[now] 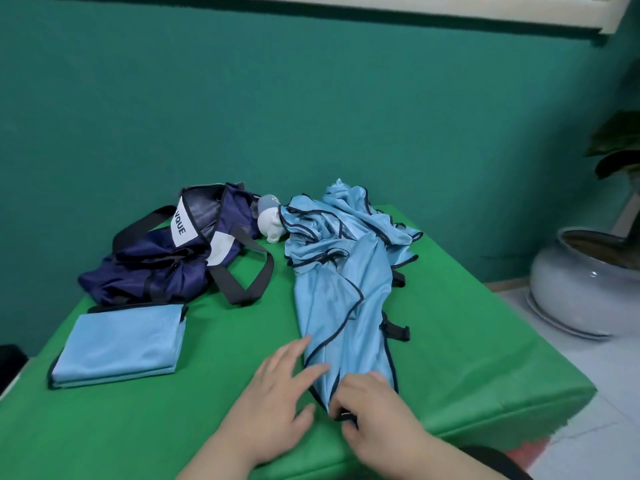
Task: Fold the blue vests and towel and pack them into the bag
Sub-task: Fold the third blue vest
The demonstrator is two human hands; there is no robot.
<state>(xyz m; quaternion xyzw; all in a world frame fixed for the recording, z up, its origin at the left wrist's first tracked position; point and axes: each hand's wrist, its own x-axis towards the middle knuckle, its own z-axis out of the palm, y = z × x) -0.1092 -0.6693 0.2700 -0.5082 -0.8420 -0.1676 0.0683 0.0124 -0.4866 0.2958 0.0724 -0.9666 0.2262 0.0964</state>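
Note:
A light blue vest (346, 306) with dark trim lies stretched out toward me on the green table (207, 410). More crumpled blue vest cloth (332, 220) is heaped at its far end. My right hand (374, 407) pinches the vest's near corner and a black strap there. My left hand (277, 386) lies flat with straight fingers touching the vest's left edge. A folded light blue vest (117, 344) rests at the left. The navy bag (166, 261) with black handles sits slumped behind it. A rolled white and grey towel (270, 220) lies between the bag and the heap.
The table's right edge (554, 358) drops off to a tiled floor. A large grey plant pot (585, 285) stands on the floor at the right. A teal wall (277, 116) is right behind the table.

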